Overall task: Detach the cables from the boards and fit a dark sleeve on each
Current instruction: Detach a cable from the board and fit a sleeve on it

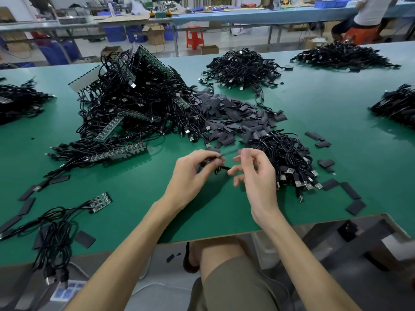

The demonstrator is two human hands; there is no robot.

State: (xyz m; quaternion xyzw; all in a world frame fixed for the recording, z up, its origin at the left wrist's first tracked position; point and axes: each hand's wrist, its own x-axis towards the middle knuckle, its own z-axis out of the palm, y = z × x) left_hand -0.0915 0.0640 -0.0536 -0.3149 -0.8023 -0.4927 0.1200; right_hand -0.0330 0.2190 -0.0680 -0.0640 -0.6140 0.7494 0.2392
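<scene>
My left hand (193, 173) grips a coiled black cable (219, 169) above the green table (139, 182). A thin dark end sticks out from its fingers toward my right hand (253, 171), which hovers close beside it with thumb and forefinger nearly together; whether they pinch anything is unclear. A big heap of cables still on long green boards (139, 102) lies at the back left. A strip board with cables (119, 152) lies in front of it. A pile of flat dark sleeves (229, 117) sits behind my hands. A bundle of loose cables (289, 162) lies to the right.
A small board with cables (101, 200) lies at the near left, with loose sleeves (27, 207) around it. More cable heaps (242, 68) sit at the back and on both sides. Scattered sleeves (350, 191) lie near the right front edge. A person sits at the far bench (368, 14).
</scene>
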